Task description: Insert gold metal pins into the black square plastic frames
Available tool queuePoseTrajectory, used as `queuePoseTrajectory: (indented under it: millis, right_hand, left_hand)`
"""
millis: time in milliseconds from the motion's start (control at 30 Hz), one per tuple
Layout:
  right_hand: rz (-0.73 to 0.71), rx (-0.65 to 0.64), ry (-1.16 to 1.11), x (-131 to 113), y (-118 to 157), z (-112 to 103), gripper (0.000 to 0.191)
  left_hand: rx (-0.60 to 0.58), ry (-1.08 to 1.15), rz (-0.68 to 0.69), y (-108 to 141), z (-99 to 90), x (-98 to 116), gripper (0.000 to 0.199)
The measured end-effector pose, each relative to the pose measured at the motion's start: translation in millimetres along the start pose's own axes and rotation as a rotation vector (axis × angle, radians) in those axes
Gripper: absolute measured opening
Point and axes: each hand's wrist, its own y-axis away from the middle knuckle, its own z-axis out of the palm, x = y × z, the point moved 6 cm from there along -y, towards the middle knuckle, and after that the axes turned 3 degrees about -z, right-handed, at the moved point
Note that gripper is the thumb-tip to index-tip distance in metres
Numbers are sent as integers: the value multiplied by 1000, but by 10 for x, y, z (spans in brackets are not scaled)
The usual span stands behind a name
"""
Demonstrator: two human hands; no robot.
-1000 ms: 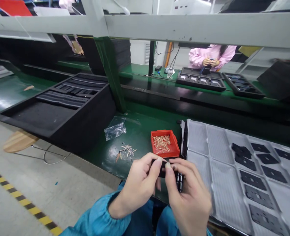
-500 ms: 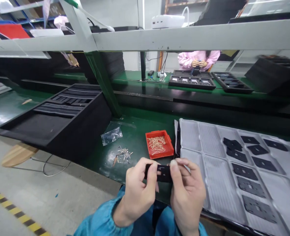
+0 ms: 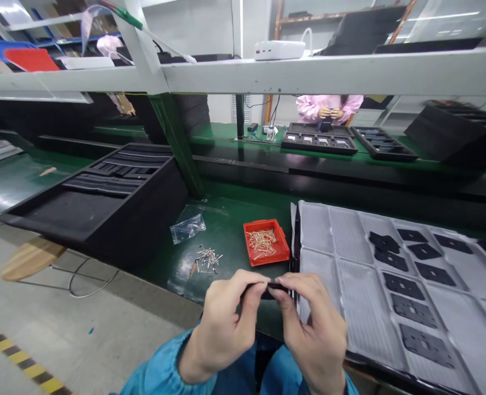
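While the left hand point(image 3: 222, 329) and right hand point(image 3: 315, 323) are pinching a black gasket point(image 3: 273, 288) between their fingertips point(image 3: 256, 281), a red tray point(image 3: 266, 260) of copper pins point(image 3: 261, 241) sitting just past the fingers, a grey padded tray point(image 3: 321, 230) lying just right of them

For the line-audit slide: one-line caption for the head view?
Left hand and right hand pinch a black pad beside a red tray of tan sticks and a grey tray of black pads.

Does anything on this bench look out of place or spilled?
Yes: a loose scatter of small tan pin-like pieces lies on the green bench top, outside the red plastic tray holding the same pieces.
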Motion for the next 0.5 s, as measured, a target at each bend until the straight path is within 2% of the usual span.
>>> queuePoseTrajectory:
  millis: [100,167,233,333,500]
  right_hand:
    - [50,48,-30,-18,17,6,18]
    - [-3,136,-36,-77,57,-5,22]
    - [-94,241,-57,-142,113,-24,21]
    - [-178,358,-72,-176,176,-63,10]
    - [-269,367,29,-213,137,-109,13]
  left_hand:
    - [57,-28,304,47,-45,155,25]
    - [92,-63,437,104,-74,230,22]
    - [98,-117,503,157,-102,283,17]
    - [94,-141,575,232,-165,346,14]
    - [107,-155,602,319,-208,335,15]
